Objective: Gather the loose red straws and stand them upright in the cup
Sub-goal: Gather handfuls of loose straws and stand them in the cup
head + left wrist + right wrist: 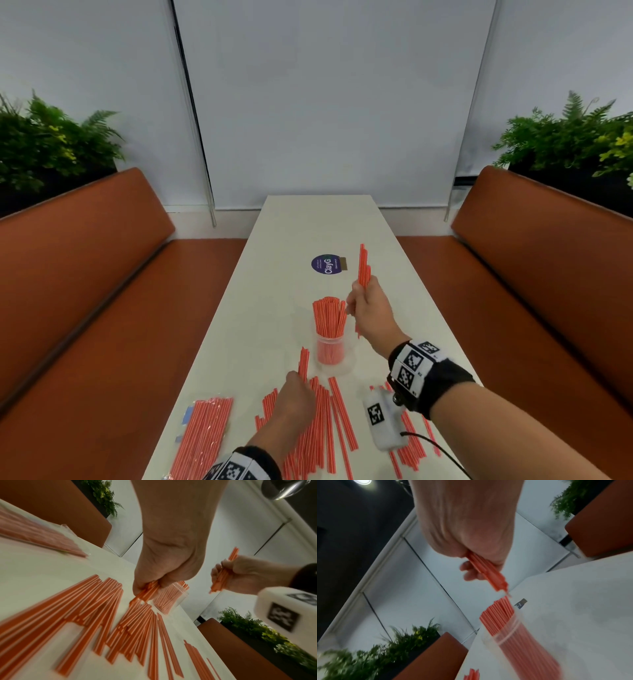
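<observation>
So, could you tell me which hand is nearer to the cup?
Right. The right hand holds straws just beside the cup; the left hand sits nearer the person, gripping straws in the loose pile.

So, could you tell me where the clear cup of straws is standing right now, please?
In the head view the cup stands mid-table, just beyond the loose straws, between the left hand and the right hand, with the purple sticker behind it.

Cup (330, 353) stands mid-table (298, 219), straws upright inside; loose straws (322, 421) lie in front of it, a packet (202, 435) to their left, round sticker (325, 263) behind the cup.
</observation>
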A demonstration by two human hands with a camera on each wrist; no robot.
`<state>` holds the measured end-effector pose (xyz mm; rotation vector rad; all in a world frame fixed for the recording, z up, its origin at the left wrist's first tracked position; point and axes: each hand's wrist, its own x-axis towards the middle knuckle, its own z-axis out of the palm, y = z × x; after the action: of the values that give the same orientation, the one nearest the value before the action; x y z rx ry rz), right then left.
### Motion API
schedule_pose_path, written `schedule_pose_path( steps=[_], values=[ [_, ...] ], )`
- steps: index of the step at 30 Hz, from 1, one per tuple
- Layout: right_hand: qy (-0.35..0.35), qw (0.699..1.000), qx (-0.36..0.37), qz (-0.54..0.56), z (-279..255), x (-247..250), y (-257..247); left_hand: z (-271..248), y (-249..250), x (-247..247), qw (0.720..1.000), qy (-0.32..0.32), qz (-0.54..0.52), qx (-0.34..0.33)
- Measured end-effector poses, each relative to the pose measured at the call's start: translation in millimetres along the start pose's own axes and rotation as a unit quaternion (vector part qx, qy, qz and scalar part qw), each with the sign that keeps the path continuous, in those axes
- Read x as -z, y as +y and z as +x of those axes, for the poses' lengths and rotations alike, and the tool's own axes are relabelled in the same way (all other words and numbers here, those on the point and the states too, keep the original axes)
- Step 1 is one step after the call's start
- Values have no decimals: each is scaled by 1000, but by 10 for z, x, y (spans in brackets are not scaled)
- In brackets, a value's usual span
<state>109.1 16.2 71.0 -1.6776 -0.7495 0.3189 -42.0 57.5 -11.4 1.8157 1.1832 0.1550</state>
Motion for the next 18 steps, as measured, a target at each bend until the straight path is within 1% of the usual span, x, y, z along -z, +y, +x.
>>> schedule_pose_path(
  steps=[2,4,7,12,15,17,18],
  values=[
    [-2,998,30,59,100,-99,-27,6,17,3,999,6,-31,-5],
    [-10,996,48,79,184,-202,15,-4,41,10,999,0,-54,2],
    [-19,994,52,94,273,-331,139,26,34,1,999,13,-52,2],
    [-57,995,27,81,354,-429,425,84,-22,-20,998,-8,-51,18],
    [-69,996,0,54,378,-441,571,94,-43,-24,997,-12,-74,30],
    [-66,997,1,41,394,-446,629,107,-55,-31,997,-12,-73,36],
    [-63,997,13,36,402,-443,634,120,-66,-39,996,-12,-75,38]
  ],
)
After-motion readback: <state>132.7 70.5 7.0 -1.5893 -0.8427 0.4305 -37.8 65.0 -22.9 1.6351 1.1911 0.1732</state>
